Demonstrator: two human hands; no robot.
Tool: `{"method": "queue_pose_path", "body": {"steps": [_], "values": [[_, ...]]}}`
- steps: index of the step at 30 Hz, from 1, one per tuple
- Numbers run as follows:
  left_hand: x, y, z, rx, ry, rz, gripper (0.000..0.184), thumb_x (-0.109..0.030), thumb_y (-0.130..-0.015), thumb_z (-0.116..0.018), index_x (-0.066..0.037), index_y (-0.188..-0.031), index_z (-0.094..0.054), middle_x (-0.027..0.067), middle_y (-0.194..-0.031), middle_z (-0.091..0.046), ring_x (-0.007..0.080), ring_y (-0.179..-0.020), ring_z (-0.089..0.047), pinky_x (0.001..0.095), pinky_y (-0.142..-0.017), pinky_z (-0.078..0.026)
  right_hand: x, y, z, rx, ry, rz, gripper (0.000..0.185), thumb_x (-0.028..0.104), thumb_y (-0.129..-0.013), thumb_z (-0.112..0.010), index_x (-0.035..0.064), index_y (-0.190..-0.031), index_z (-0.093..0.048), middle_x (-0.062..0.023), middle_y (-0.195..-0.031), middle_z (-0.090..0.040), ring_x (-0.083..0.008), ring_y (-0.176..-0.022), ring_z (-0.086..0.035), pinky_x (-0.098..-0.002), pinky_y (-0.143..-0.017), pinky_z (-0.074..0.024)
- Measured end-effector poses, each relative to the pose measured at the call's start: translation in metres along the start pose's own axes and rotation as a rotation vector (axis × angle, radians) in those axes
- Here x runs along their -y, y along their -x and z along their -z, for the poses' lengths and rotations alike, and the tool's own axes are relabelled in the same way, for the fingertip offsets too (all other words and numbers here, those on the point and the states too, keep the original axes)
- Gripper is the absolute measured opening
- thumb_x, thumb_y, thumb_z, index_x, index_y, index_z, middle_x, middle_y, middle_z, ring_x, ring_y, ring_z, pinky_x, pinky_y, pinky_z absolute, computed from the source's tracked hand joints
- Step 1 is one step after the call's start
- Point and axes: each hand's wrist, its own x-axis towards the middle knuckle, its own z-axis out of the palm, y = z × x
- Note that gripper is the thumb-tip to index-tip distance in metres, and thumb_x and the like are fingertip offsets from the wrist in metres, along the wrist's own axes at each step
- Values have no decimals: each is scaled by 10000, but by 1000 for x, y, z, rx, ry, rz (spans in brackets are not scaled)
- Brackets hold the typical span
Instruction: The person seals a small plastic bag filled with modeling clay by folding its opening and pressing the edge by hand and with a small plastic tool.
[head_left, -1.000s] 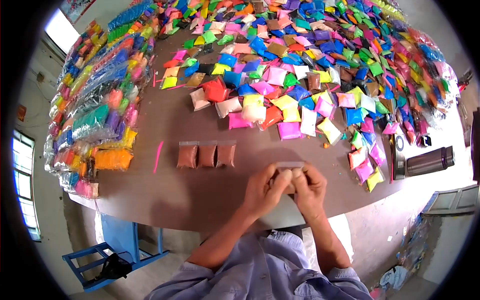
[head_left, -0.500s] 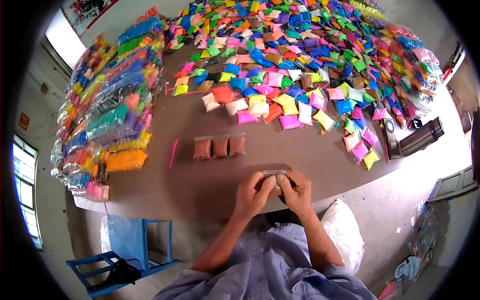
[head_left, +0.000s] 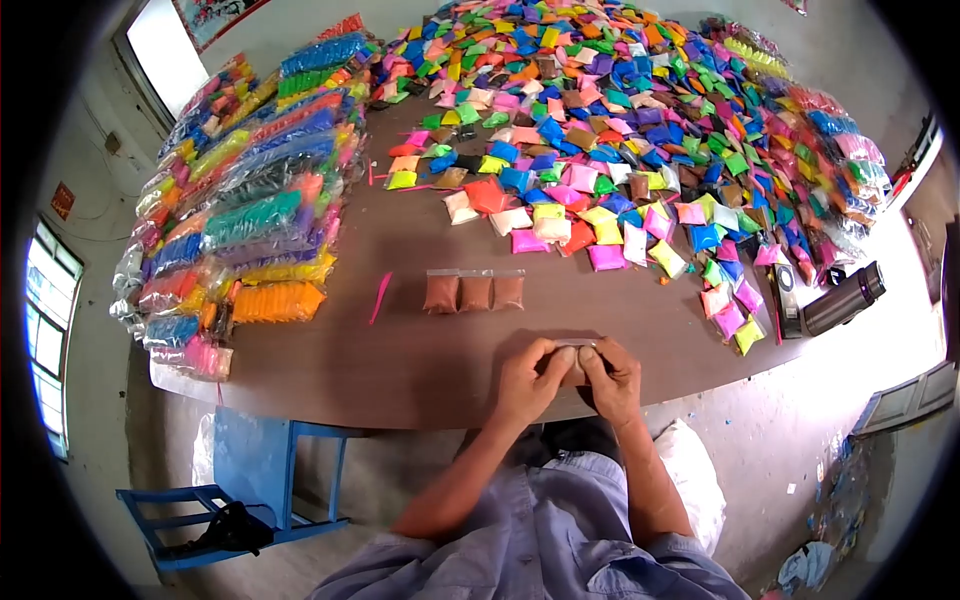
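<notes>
Hands, one pair: I am seeing the left hand (head_left: 528, 385) and the right hand (head_left: 614, 385) curling inward, both gripping one small clear pouch (head_left: 574, 374), thumbs pressing side by side on it.
Pouch, one: showing brownish contents and a pale top strip above the thumbs, sitting between the hands at the near edge of the tabletop (head_left: 350, 370); whether it is touching the surface, I cannot tell.
Brown packets (head_left: 477, 293), three: lying in a row beyond the hands and to their left, clear top strips facing away.
Pink strip (head_left: 380, 298), one: lying left of that row.
Coloured packets (head_left: 600, 120), many: spreading in a heap across the far side.
Bagged packets (head_left: 255, 220), stacked: lining the left side.
Metal bottle (head_left: 845, 298), one: occupying the right edge, beside a dark box (head_left: 787, 303).
Blue chair (head_left: 255, 460), one: standing at near left, bearing a black item (head_left: 237, 527).
White sack (head_left: 690, 480), one: resting at near right.
</notes>
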Motion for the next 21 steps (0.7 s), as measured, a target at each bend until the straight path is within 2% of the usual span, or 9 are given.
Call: {"method": "queue_pose_path", "body": {"steps": [2, 3, 6, 11, 14, 16, 18, 20, 21], "values": [[-14, 0, -4, 19, -64, -128, 214, -194, -1032, -681, 19, -1039, -699, 33, -800, -699, 66, -736, -618, 259, -673, -517, -7, 0, 4, -1, 8, -14, 130, 90, -1009, -673, -33, -992, -712, -43, -827, -645, -105, -791, -570, -289, -716, -479], [-11, -2, -2, 41, -145, -158, 224, -211, -1022, -685, 13, -1010, -683, 77, -764, -677, 91, -684, -586, 291, -640, -500, -6, -1, 4, -17, -5, -2, 126, 87, -1010, -672, -28, -1014, -724, -45, -834, -649, -109, -797, -577, -289, -724, -483], [-9, -2, 2, 46, -175, -168, 213, -201, -1022, -676, 6, -973, -662, 103, -730, -638, 117, -638, -540, 329, -602, -469, 0, -3, 0, -12, 0, 32, 143, 94, -1014, -667, -20, -1056, -742, -51, -855, -663, -117, -810, -590, -287, -737, -489], [0, 1, 4, -32, -181, -192, 222, -193, -1022, -670, 8, -932, -639, 109, -702, -596, 136, -622, -505, 348, -580, -440, 1, -3, -3, 57, 89, 67, 217, 145, -1068, -615, -22, -1105, -749, -31, -944, -711, -99, -866, -617, -273, -790, -508], [0, -1, -1, -46, -128, -200, 223, -190, -1018, -677, 12, -932, -642, 108, -703, -600, 133, -635, -515, 331, -588, -447, -5, -2, 2, 120, 82, -25, 252, 158, -1079, -594, -23, -1159, -749, -54, -1022, -752, -108, -930, -653, -273, -851, -529], [-4, -2, -2, -30, -77, -207, 224, -190, -1013, -685, 15, -933, -645, 110, -707, -604, 129, -645, -522, 321, -594, -451, -8, -2, 1, 70, 44, -50, 212, 142, -1029, -630, -6, -1115, -756, -32, -769, -640, -107, -732, -565, -296, -682, -495], [-16, -4, 3, 78, -195, -118, 235, -251, -1001, -705, -18, -999, -673, 193, -836, -717, 302, -749, -737, 384, -654, -549, -8, -2, -2, -5, -19, -37, 202, 139, -1030, -640, -9, -1106, -754, -24, -782, -620, -93, -736, -541, -287, -664, -478], [-19, -4, 1, 121, -150, -66, 235, -250, -996, -713, -18, -1010, -679, 177, -836, -726, 295, -741, -733, 382, -658, -551, -17, 2, -1, -39, -117, -120, 185, 132, -1029, -652, -11, -1089, -753, -23, -799, -622, -89, -736, -538, -287, -653, -467], [-19, -6, 1, 125, -154, -87, 221, -220, -1001, -704, 0, -1004, -680, 124, -800, -706, 192, -726, -672, 342, -649, -525, -21, 1, -1, -51, -95, -99, 175, 127, -1027, -665, -11, -1090, -751, -28, -815, -639, -89, -736, -553, -287, -649, -467]]}}
